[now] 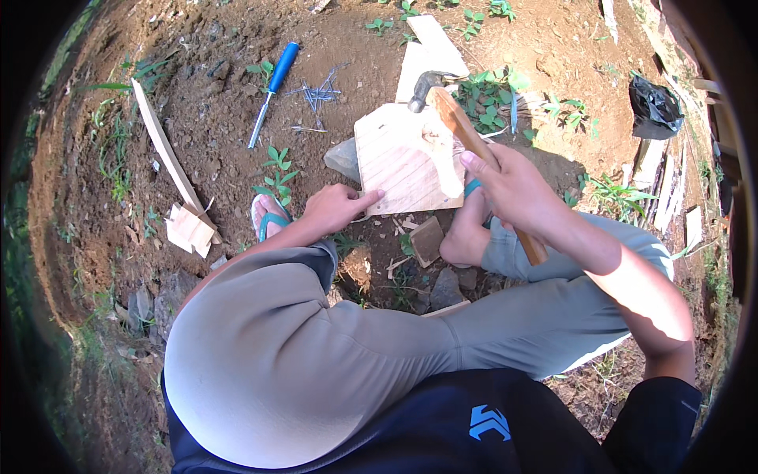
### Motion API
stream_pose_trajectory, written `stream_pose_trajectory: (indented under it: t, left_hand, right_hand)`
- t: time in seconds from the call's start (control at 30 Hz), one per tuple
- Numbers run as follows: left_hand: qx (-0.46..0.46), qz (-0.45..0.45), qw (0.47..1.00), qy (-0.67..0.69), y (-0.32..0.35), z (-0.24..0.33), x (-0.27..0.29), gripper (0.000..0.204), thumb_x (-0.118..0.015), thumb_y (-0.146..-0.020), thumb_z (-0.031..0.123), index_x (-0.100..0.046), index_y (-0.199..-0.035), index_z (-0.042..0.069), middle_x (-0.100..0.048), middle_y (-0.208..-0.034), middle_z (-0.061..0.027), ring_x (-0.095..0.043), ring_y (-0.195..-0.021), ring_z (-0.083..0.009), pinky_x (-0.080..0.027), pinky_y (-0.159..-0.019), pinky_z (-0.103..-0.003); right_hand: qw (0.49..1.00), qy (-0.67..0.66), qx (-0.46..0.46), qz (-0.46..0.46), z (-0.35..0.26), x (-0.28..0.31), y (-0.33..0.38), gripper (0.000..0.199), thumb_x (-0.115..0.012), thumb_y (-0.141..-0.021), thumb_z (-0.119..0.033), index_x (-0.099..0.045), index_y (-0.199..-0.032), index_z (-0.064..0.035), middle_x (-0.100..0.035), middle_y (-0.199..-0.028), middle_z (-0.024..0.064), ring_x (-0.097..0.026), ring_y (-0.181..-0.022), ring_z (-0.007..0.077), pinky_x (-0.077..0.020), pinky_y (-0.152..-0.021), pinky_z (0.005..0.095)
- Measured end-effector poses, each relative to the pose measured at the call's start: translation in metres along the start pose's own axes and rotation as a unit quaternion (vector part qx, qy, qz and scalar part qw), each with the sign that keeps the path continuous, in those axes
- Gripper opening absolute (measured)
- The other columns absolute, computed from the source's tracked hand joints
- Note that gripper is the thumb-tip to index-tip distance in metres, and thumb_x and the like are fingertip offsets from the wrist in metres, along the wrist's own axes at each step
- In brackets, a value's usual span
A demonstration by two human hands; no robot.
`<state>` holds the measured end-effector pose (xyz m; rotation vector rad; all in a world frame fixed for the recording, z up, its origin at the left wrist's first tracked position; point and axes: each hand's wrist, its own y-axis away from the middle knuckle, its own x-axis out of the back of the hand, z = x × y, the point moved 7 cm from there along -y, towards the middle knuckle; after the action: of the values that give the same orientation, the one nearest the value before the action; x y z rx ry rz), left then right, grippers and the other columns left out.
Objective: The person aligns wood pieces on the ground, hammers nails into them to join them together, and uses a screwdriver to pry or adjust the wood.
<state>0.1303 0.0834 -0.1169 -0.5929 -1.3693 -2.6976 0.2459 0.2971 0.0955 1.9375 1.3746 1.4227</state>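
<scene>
My right hand (517, 186) is wrapped round the wooden handle of a claw hammer (463, 126). The dark metal head of the hammer is raised over the far edge of a pale wooden board (403, 174). At the board's near left corner, my left hand (339, 207) grips the edge, thumb on top and fingers curled, partly hidden. The board rests between my feet, beside a grey stone (343, 158). The hammer and right arm cast shadows near the board's right side.
A blue-handled chisel (276, 87) and several loose nails (318, 96) lie on the soil. Wood offcuts (189, 229) and a long curved strip (164, 146) are at left. More pale wood (430, 51) lies beyond the board. A black plastic bag (655, 109) sits far right.
</scene>
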Motion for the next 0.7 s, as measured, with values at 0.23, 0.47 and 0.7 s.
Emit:
stream_pose_trajectory:
  t: [0.23,0.47,0.7]
  left_hand:
    - [0.025,0.034,0.998,0.040,-0.019,-0.010,0.002,0.097,-0.041,-0.083,0.092,-0.080,-0.080,0.003,-0.073,-0.076,-0.0187,-0.075,-0.084,-0.0372,-0.056,-0.080,-0.048]
    - [0.022,0.013,0.996,0.085,-0.025,-0.013,0.003,0.101,-0.044,-0.080,0.094,-0.077,-0.078,-0.002,-0.072,-0.073,-0.0171,-0.074,-0.081,-0.0356,-0.054,-0.079,-0.046]
    - [0.012,0.044,0.992,0.116,-0.023,-0.008,0.007,0.095,-0.048,-0.081,0.090,-0.078,-0.076,0.000,-0.071,-0.071,-0.0160,-0.073,-0.079,-0.0324,-0.054,-0.078,-0.045]
  right_hand:
    - [0.988,-0.001,0.103,0.119,0.030,-0.062,0.030,0.039,-0.050,-0.108,-0.038,-0.057,-0.106,-0.0001,-0.065,-0.077,0.0246,-0.067,-0.080,0.0476,-0.0501,-0.071,0.0551]
    - [0.961,0.047,0.121,0.242,0.050,-0.091,0.004,0.032,-0.054,-0.107,-0.036,-0.058,-0.121,-0.0078,-0.058,-0.100,0.0274,-0.062,-0.092,0.0449,-0.0505,-0.076,0.0550]
    - [0.976,0.046,0.099,0.187,0.058,-0.101,-0.007,0.033,-0.054,-0.106,-0.040,-0.060,-0.122,-0.0120,-0.058,-0.103,0.0267,-0.055,-0.103,0.0490,-0.0507,-0.075,0.0573]
